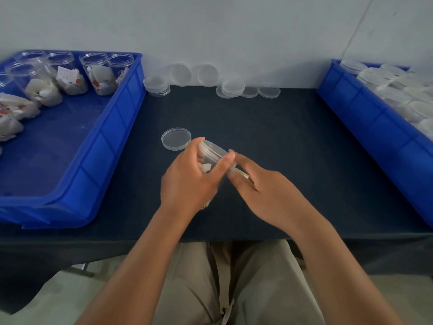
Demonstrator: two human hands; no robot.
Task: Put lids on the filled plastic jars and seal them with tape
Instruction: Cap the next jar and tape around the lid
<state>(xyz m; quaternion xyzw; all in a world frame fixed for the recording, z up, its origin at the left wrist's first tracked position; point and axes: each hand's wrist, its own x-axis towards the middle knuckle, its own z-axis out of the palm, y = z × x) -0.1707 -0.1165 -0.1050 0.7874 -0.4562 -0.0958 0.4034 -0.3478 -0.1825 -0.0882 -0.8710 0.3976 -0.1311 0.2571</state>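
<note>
A clear round plastic jar (212,152) with white sachets inside is being held tilted just above the middle of the dark cloth-covered table (281,148), its mouth pointing away from the person (a clear lid seems to be sitting on it, though blur is softening the rim). The left hand (187,181) is gripping the jar, thumb and fingers curling round its body. The right hand (262,186) is touching the jar's right side with fairly straight fingers, over a pale translucent strip; whether it is pinching that strip I cannot tell. A loose clear round plastic lid (176,138) is lying flat on the table just beyond the left hand. Further back, more clear lids (156,84) are sitting in short stacks, with two leaning against the wall. A blue plastic crate (112,127) on the left is holding open filled jars (96,73). A second blue crate (365,111) on the right is holding lidded jars (384,78).
</note>
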